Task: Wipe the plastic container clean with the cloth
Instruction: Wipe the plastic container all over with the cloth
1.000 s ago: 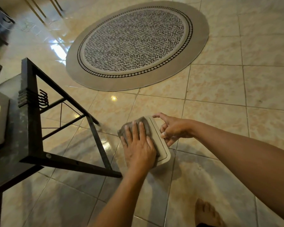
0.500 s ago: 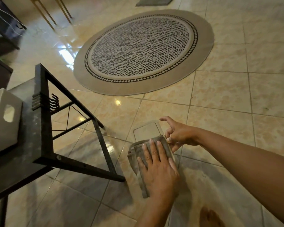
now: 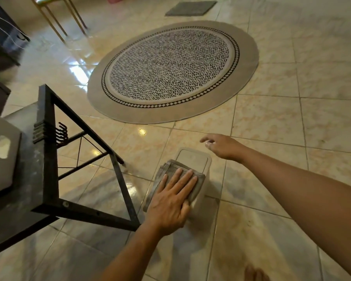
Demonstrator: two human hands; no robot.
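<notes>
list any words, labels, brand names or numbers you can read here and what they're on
None can be read in this view.
The plastic container shows no label on its clear top.
The cloth under the left hand is plain grey.
The white box shows a handle cut-out but no print.
The round rug bears only a dash pattern, no letters.

I see the cloth [image 3: 171,169] lying on the near end of the container [image 3: 193,159], with the left hand [image 3: 170,201] flat on top of it and the right hand [image 3: 223,147] apart, to the far right. The table [image 3: 47,159] stands left of them with a box [image 3: 0,157] on it. The rug [image 3: 170,69] lies beyond, and a mat [image 3: 190,8] lies behind that.
</notes>
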